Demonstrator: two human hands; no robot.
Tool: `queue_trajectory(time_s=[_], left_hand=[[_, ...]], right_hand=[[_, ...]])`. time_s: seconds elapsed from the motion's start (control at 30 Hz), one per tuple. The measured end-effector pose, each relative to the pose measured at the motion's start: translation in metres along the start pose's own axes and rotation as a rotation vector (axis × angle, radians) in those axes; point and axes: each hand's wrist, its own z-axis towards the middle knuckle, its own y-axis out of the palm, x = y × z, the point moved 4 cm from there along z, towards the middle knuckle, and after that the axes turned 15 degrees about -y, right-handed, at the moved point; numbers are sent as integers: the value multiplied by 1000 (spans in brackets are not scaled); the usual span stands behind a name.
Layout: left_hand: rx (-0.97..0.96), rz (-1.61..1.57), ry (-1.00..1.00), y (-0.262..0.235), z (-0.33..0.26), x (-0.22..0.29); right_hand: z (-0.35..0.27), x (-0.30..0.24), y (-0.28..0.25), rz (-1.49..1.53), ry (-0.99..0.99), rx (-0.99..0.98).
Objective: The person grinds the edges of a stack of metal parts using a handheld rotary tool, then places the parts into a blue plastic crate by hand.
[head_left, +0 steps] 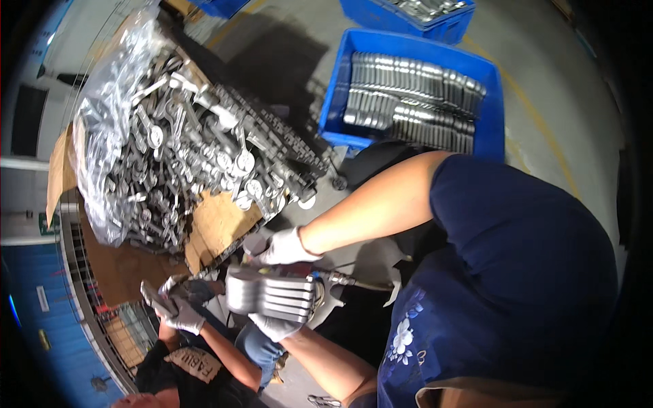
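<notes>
A stack of flat metal parts (271, 295) is clamped between two gloved hands: the right hand (284, 248) is pressed on its top, the left hand (275, 326) is cupped beneath it. Just beside it, a single part is gripped by a co-worker's gloved hand (178, 309). Above, a heap of metal castings (197, 156) is spread over cardboard, and a blue crate (491, 102) of stacked parts is set on the floor.

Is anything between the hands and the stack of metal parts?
Nothing visible. Both gloved hands clasp the stack of metal parts, one hand on top, the other hand beneath.
</notes>
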Motion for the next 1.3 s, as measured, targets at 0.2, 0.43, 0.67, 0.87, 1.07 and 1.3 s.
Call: queue_trajectory(time_s=[0.2, 0.43, 0.67, 0.87, 1.07, 1.3], left_hand=[[-16, 65, 11, 32, 10, -17], [-108, -64, -213, 48, 6, -17], [28, -142, -153, 50, -2, -16], [84, -130, -76, 44, -2, -8], [353, 22, -60, 50, 5, -8], [406, -49, -344, 8, 11, -26]], right_hand=[[-11, -10, -12, -44, -115, 57], [12, -4, -24, -304, -109, 128], [-4, -45, -38, -29, -238, 260], [5, -36, -32, 105, -483, -69], [-64, -73, 6, -1158, -1020, -94], [-61, -68, 4, -1280, -967, -172]])
